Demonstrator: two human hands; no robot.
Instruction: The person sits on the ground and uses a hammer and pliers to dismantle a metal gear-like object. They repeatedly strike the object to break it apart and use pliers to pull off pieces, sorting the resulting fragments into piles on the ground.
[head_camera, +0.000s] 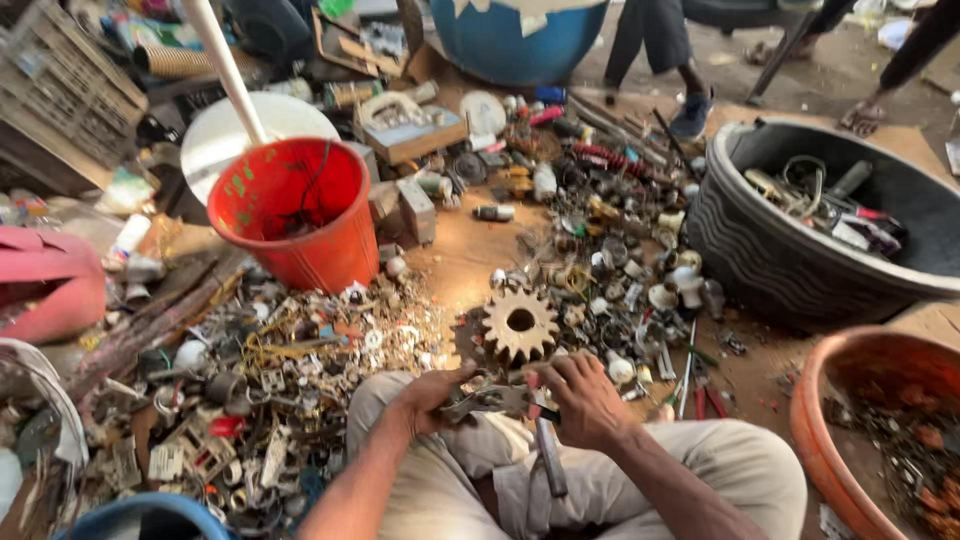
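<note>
Item, metal scrap piece (487, 400) over my lap: left hand (428, 392) and right hand (583, 400) each in closed grip on it; risk I judge, jagged edges cutting fingers, or it dropping beside rusty gear (519, 323)

A red plastic bucket (300, 212) stands on the ground, with a white pole (226, 70) beside it. A toothed rusty metal gear wheel (519, 323) lies among small scrap bits (290, 350). A big black ribbed tub (790, 260) holds tools, near an orange clay bowl (850, 400).
</note>
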